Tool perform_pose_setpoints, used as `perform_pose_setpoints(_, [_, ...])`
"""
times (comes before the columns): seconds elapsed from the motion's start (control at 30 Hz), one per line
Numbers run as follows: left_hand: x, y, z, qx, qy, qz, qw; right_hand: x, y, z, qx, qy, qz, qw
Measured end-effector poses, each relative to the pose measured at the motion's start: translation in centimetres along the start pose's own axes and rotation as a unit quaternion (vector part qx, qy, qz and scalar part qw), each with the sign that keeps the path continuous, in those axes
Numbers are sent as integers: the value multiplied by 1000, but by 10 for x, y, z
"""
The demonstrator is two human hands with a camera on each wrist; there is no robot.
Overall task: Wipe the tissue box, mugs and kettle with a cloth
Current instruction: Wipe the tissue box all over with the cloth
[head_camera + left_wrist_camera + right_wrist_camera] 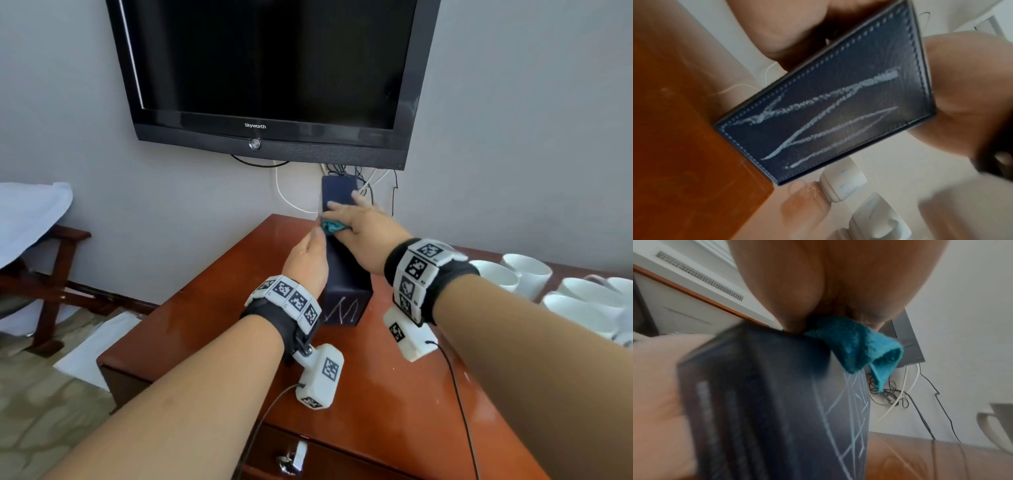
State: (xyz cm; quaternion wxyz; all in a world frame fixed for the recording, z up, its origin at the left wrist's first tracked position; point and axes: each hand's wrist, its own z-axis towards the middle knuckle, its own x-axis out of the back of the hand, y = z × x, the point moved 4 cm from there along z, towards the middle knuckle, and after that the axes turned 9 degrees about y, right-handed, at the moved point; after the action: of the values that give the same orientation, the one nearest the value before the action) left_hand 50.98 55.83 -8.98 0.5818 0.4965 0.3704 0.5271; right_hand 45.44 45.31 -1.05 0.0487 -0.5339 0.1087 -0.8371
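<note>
A dark navy tissue box point(342, 274) lies lengthwise on the wooden desk point(212, 325), with white scribbles on its near end point(838, 113). My left hand point(308, 253) grips the box's left side, thumb up at the top edge. My right hand point(359, 226) lies flat on the box's top with fingers stretched out, pressing a bunched teal cloth point(331, 228) under the palm. The right wrist view shows the cloth point(855, 345) hanging over the box's point(777, 402) right edge, where more white lines run. Several white mugs point(513, 274) stand at the right. No kettle is in view.
A black TV point(270, 75) hangs on the wall above the desk, with a tangle of cables point(370, 181) behind the box's far end. A drawer with a metal handle point(291, 459) sits below the desk front. A wooden rack point(51, 274) stands on the left.
</note>
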Motion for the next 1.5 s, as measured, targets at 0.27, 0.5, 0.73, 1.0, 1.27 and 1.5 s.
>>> perform_pose_setpoints(0.27, [-7, -15, 24, 50, 14, -32, 998, -19, 7, -44, 11, -29, 120, 992])
perform_pose_setpoints(0.5, [-8, -25, 30, 50, -8, -43, 998, -18, 14, -56, 34, -32, 138, 989])
perform_pose_setpoints(0.73, [-7, -21, 15, 40, -63, -102, 992, -7, 25, -28, 30, -21, 51, 998])
perform_pose_setpoints(1.0, [0, -23, -7, 34, -134, -140, 980, 11, 49, 36, -45, 16, -22, 999])
perform_pose_setpoints(1.27, [1, -23, -4, 10, -156, -140, 978, 17, 51, 48, -103, 93, 51, 989])
perform_pose_setpoints(1.5, [0, -32, 8, 29, -113, -129, 985, -6, 49, 16, -125, 25, 93, 987])
